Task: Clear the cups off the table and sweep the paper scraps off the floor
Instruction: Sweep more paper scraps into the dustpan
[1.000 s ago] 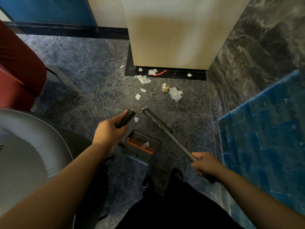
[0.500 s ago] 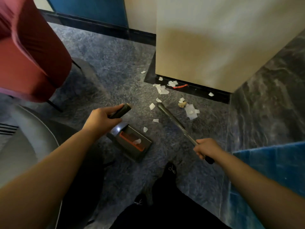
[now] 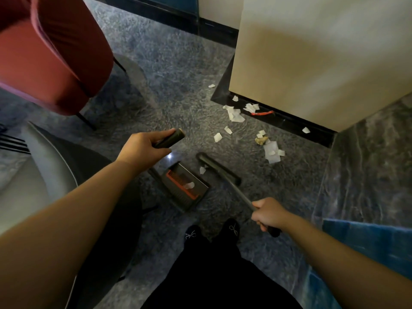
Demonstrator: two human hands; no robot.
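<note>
**Sweeping in progress: broom drawn in to dustpan**

Change: broom head point(image 3: 219, 168) has moved from near the scraps to just beside the dustpan point(image 3: 186, 189), bringing one scrap; one lies inside. Most paper scraps point(image 3: 270, 150) remain by the cream cabinet point(image 3: 312, 63). Left hand point(image 3: 142, 150) grips dustpan handle; right hand point(image 3: 268, 216) grips broomstick. Floor: dark marbled stone point(image 3: 178, 103); red chair point(image 3: 51, 54) nearby.

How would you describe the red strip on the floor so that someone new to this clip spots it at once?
Start at the big cream cabinet and drop to the black plinth along its base. The red strip lies on that plinth, beside a cluster of white paper scraps. It is the only red, long, thin piece among the litter; everything else is white or tan.
</note>
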